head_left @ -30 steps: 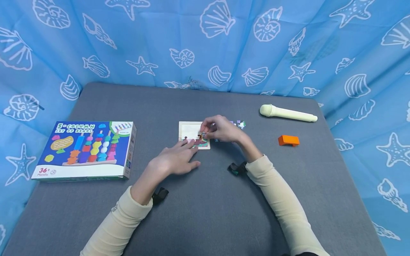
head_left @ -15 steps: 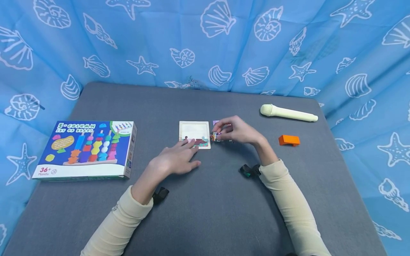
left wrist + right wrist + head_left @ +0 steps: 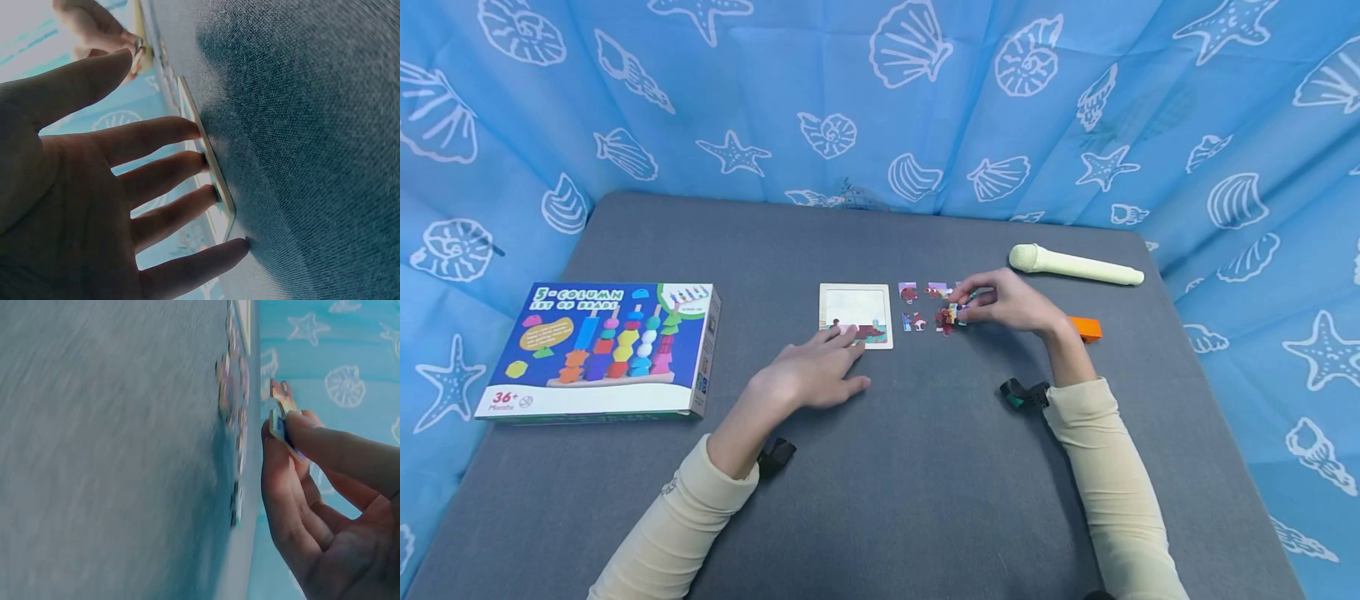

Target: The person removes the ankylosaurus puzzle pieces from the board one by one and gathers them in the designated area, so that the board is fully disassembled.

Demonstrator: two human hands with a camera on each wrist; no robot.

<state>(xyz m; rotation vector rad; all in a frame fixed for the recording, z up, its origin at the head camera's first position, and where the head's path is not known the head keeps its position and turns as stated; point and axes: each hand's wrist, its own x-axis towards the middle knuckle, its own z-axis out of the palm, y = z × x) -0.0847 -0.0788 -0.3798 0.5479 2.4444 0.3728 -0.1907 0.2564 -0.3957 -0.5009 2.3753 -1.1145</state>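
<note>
My left hand (image 3: 808,372) lies with straight, spread fingers, its fingertips on the near edge of a square wooden puzzle frame (image 3: 891,321). A strip of coloured picture fills the bottom of that frame; the upper part is pale. To the right, my right hand (image 3: 1011,302) pinches a small jigsaw piece (image 3: 283,428) between thumb and fingers, raised off the table in the right wrist view. Below and beside it lie several loose jigsaw pieces, among them a purple-topped piece (image 3: 908,292) and a piece with blue (image 3: 914,322). The hand covers part of this group.
A bead-set box (image 3: 595,350) lies at the left of the grey table (image 3: 880,483). Toward the back right is a pale toy microphone (image 3: 1075,264). An orange arch block (image 3: 1086,328) is partly behind the right wrist. A blue shell-print curtain (image 3: 850,100) hangs behind.
My right hand has moved right from the puzzle frame to over the loose pieces, still pinching a jigsaw piece. More loose pieces show now. The left hand has stayed put.
</note>
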